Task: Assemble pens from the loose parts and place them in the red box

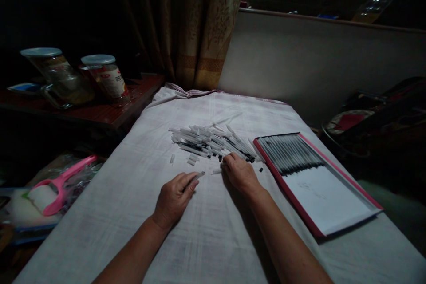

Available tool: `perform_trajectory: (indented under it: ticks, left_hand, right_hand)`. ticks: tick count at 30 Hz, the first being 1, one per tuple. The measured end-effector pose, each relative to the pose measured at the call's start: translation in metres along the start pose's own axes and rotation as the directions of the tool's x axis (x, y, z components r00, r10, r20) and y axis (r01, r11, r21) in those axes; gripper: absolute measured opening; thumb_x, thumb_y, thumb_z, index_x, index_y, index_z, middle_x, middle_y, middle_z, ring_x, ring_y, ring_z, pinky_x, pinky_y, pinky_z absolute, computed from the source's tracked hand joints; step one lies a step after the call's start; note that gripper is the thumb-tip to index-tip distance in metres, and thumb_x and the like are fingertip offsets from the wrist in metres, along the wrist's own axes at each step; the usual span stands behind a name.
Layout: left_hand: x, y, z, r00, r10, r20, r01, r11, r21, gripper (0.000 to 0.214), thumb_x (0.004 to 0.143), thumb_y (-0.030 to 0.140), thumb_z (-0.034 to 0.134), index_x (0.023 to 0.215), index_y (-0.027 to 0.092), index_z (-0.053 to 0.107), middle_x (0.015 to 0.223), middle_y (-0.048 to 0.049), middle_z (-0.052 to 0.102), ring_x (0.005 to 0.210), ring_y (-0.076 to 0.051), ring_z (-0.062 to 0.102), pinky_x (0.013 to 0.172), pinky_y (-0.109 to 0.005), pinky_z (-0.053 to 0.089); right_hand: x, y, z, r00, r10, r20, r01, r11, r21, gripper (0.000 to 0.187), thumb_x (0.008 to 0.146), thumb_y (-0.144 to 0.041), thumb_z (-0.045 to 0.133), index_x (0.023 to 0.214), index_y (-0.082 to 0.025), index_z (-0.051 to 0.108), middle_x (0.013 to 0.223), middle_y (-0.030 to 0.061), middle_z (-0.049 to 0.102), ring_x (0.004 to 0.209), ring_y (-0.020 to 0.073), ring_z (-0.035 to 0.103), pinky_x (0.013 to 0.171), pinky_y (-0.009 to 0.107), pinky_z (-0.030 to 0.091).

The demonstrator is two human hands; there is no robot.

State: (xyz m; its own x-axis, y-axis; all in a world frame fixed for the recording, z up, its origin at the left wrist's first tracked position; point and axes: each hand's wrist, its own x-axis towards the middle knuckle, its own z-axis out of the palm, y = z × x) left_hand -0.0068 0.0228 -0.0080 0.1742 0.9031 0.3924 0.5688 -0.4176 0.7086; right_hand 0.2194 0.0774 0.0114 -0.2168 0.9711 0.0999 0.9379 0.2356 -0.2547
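A heap of several white pens and loose caps (209, 142) lies on a table covered with a white cloth (159, 230). My left hand (175, 197) rests on the cloth with its fingers closed around a small pen part whose tip (199, 175) pokes out. My right hand (240, 173) lies knuckles up at the near edge of the heap, fingers curled onto a pen. To the right sits a shallow red-edged box (346, 186) with a row of pens (289, 153) lined up in its far half.
Two lidded jars (104, 75) stand on a dark wooden shelf at the left. A pink-handled lint roller (56, 188) lies lower left. A curtain (193, 22) hangs behind the table, with a white wall to its right. Dark clutter fills the right side.
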Motion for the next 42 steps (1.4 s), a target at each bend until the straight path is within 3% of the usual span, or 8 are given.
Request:
perform_trajectory:
  ticks: [3, 7, 13, 20, 26, 31, 37, 42]
  left_hand:
    - [0.0, 0.001, 0.0, 0.999, 0.004, 0.034, -0.007, 0.997, 0.072, 0.028, 0.094, 0.032, 0.051, 0.114, 0.026, 0.069, 0.09, -0.0045, 0.073, 0.078, -0.016, 0.07, 0.07, -0.023, 0.053]
    - [-0.001, 0.003, 0.001, 0.998, 0.014, 0.065, -0.019, 0.996, 0.086, 0.029, 0.093, 0.029, 0.052, 0.117, 0.026, 0.069, 0.091, -0.0047, 0.073, 0.08, -0.017, 0.069, 0.071, -0.024, 0.052]
    - [-0.002, 0.003, 0.001, 0.99, 0.059, 0.127, -0.07, 0.994, 0.082, 0.029, 0.094, 0.029, 0.052, 0.118, 0.026, 0.067, 0.087, -0.0042, 0.071, 0.078, -0.016, 0.067, 0.069, -0.023, 0.05]
    - [-0.002, 0.002, 0.001, 0.989, 0.051, 0.137, -0.065, 0.993, 0.101, 0.027, 0.094, 0.03, 0.052, 0.115, 0.026, 0.068, 0.089, -0.0042, 0.071, 0.08, -0.016, 0.068, 0.071, -0.023, 0.051]
    - [-0.002, 0.004, 0.0, 0.997, 0.038, 0.063, -0.042, 0.997, 0.066, 0.029, 0.093, 0.028, 0.05, 0.118, 0.024, 0.065, 0.095, -0.0052, 0.073, 0.081, -0.018, 0.069, 0.076, -0.028, 0.053]
    - [-0.007, 0.006, 0.0, 0.982, -0.158, -0.103, 0.137, 0.973, -0.186, 0.022, 0.094, 0.034, 0.051, 0.11, 0.023, 0.06, 0.101, -0.0064, 0.074, 0.087, -0.02, 0.069, 0.075, -0.031, 0.057]
    - [0.0, 0.005, -0.001, 0.908, -0.373, -0.193, 0.247, 0.846, -0.473, 0.028, 0.095, 0.046, 0.048, 0.11, 0.022, 0.049, 0.117, -0.0102, 0.07, 0.092, -0.019, 0.069, 0.063, -0.026, 0.056]
    - [0.01, 0.003, 0.002, 0.833, -0.528, -0.164, 0.3, 0.68, -0.669, 0.039, 0.089, 0.046, 0.057, 0.118, 0.024, 0.045, 0.115, -0.0086, 0.069, 0.087, -0.017, 0.071, 0.063, -0.029, 0.06]
  right_hand:
    - [-0.008, -0.004, 0.004, 0.985, 0.091, -0.148, -0.026, 0.92, 0.392, 0.017, 0.086, -0.022, 0.054, 0.099, -0.017, 0.064, 0.091, 0.0084, 0.068, 0.076, 0.0192, 0.064, 0.068, 0.03, 0.049]
    - [-0.022, -0.021, 0.004, 0.956, 0.293, 0.0, -0.113, 0.371, 0.922, 0.037, 0.082, -0.043, 0.059, 0.11, -0.019, 0.06, 0.09, 0.0066, 0.07, 0.063, 0.0156, 0.064, 0.049, 0.025, 0.047]
    - [-0.032, -0.044, 0.012, 0.893, 0.367, 0.261, -0.259, -0.055, 0.964, 0.042, 0.064, -0.051, 0.077, 0.083, -0.019, 0.059, 0.075, 0.0025, 0.069, 0.054, 0.012, 0.059, 0.04, 0.018, 0.036]
    - [-0.032, -0.041, 0.021, 0.908, 0.39, 0.153, -0.195, 0.07, 0.978, 0.033, 0.07, -0.048, 0.071, 0.082, -0.019, 0.062, 0.061, -0.0033, 0.058, 0.048, 0.009, 0.047, 0.045, 0.021, 0.037]
    - [-0.036, -0.021, 0.025, 0.937, 0.289, -0.194, -0.056, 0.675, 0.736, 0.018, 0.083, -0.034, 0.057, 0.088, -0.02, 0.068, 0.081, 0.0045, 0.07, 0.074, 0.018, 0.064, 0.07, 0.03, 0.05]
    - [-0.036, 0.0, 0.01, 0.933, 0.177, -0.314, -0.011, 0.885, 0.466, 0.025, 0.088, -0.029, 0.049, 0.095, -0.021, 0.071, 0.094, 0.0079, 0.074, 0.088, 0.02, 0.068, 0.079, 0.031, 0.05]
    - [-0.046, 0.042, -0.028, 0.916, 0.401, 0.009, -0.399, 0.907, 0.137, 0.019, 0.084, -0.037, 0.06, 0.087, -0.022, 0.072, 0.082, 0.0057, 0.075, 0.075, 0.0216, 0.068, 0.064, 0.029, 0.043]
    - [-0.05, 0.038, -0.033, 0.933, 0.347, 0.097, -0.348, 0.937, -0.011, 0.009, 0.08, -0.027, 0.064, 0.081, -0.021, 0.071, 0.084, 0.0077, 0.074, 0.078, 0.0223, 0.067, 0.064, 0.028, 0.039]
